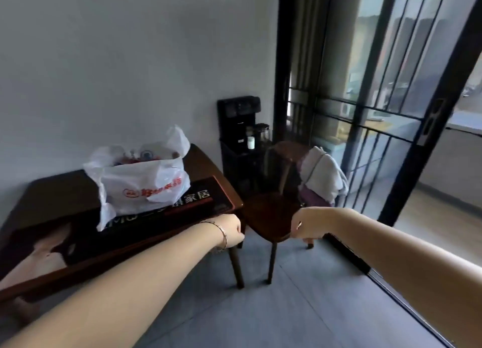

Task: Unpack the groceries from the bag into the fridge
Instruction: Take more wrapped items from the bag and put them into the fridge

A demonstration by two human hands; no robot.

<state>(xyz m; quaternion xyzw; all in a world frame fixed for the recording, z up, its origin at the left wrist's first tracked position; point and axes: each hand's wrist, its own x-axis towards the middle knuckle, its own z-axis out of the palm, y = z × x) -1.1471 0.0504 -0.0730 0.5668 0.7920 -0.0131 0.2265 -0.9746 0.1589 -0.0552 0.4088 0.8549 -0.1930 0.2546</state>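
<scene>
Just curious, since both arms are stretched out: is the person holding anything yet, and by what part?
Nothing is held. The left hand and right hand are loosely curled and bare, short of the bag on the table.

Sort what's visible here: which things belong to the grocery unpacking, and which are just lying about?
Belongs to the job: white plastic grocery bag, left hand, right hand.
Just about: dark table, wooden chair, clothes on the chair, black water dispenser.
</scene>
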